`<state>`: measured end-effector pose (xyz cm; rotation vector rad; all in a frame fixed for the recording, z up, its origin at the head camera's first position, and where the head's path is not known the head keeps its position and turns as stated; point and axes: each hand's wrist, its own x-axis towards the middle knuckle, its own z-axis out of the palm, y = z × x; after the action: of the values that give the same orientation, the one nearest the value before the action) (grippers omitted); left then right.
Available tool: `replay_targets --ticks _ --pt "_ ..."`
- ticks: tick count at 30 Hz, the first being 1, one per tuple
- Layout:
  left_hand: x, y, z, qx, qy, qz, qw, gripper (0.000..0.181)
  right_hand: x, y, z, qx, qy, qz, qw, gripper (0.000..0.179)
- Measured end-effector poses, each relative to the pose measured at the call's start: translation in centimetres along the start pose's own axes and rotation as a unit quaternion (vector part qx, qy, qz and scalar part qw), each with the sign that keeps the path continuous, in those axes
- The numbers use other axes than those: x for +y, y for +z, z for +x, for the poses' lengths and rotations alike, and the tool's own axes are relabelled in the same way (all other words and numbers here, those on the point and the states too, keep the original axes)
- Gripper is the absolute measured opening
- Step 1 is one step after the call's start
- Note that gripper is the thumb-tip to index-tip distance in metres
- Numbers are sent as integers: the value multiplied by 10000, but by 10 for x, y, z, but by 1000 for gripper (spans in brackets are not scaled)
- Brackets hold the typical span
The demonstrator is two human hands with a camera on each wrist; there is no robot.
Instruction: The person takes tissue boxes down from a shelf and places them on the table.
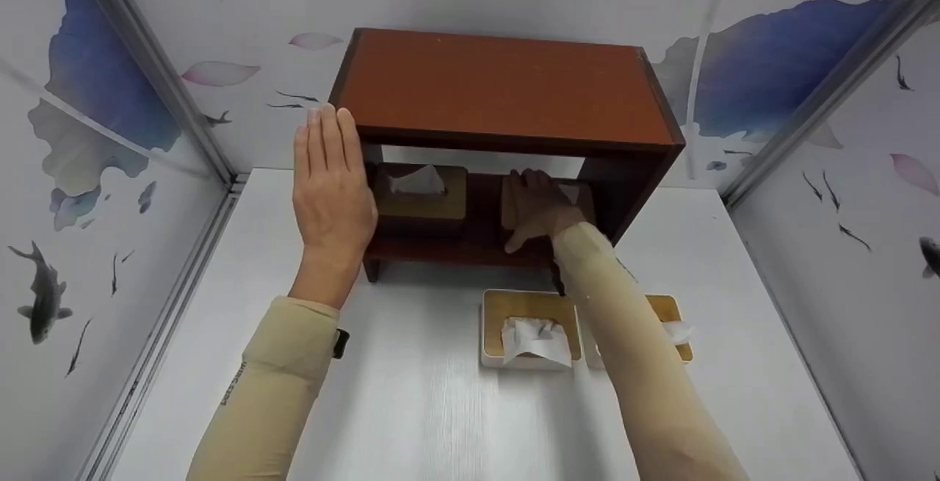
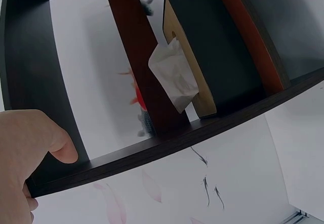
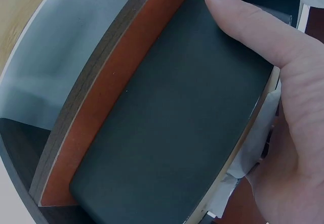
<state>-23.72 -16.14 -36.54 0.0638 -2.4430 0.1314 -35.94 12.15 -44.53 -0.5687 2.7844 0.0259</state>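
Inside the right half of a reddish-brown shelf unit (image 1: 499,84), a dark tissue box (image 3: 172,107) with a wood-coloured top sits on the lower board. Right grip (image 1: 540,209) (bare hand) is clamped on this box: thumb across the dark front face, palm over the top against its white tissue (image 3: 253,138), fingers reaching toward the rear edge; fingertips only partly visible. Left grip (image 1: 332,180) has its 4 long fingers straight and side by side, lying along the outer left side of the unit; left wrist view shows its thumb by the panel's front edge. Also on the board, at the left end: a 2nd dark box (image 1: 433,208), tissue protruding, a gap between it and the held box. On the white surface (image 1: 411,400) in front: 2 pale boxes with wood-coloured tops, the nearer-to-centre box (image 1: 492,312) in full view, the right-hand box (image 1: 664,308) partly hidden by the right sleeve (image 1: 646,363). Black band (image 1: 341,344) at the left wrist. Walls (image 1: 44,202) printed with fish and petals.
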Motion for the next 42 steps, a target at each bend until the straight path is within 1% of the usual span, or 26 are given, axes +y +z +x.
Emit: replay_targets --ticks 8,12,19,24,30,34,38,42 --pt "0 1 0 22 25 -4 10000 67 3 5 1 -42 -186 -160 9997 134" --pt "0 1 0 -4 9 -29 10000 69 4 5 2 46 -258 -163 9995 132" --pt "-1 1 0 -34 -22 -25 10000 72 5 13 11 19 -168 -193 9997 135" --pt "0 0 0 -20 4 -52 10000 70 1 14 4 193 -220 -279 9992 132" --pt "0 1 0 -12 13 -1 10000 71 -7 12 -5 120 -229 -228 9994 132" --pt "0 1 1 13 24 17 10000 71 -14 8 -8 183 -213 -245 9993 131" --pt "1 0 1 -57 24 9 10000 72 -19 4 -12 375 -236 -266 9987 133" --pt "1 -1 0 -157 1 -14 9999 73 -24 2 -17 504 -262 -414 9975 134"
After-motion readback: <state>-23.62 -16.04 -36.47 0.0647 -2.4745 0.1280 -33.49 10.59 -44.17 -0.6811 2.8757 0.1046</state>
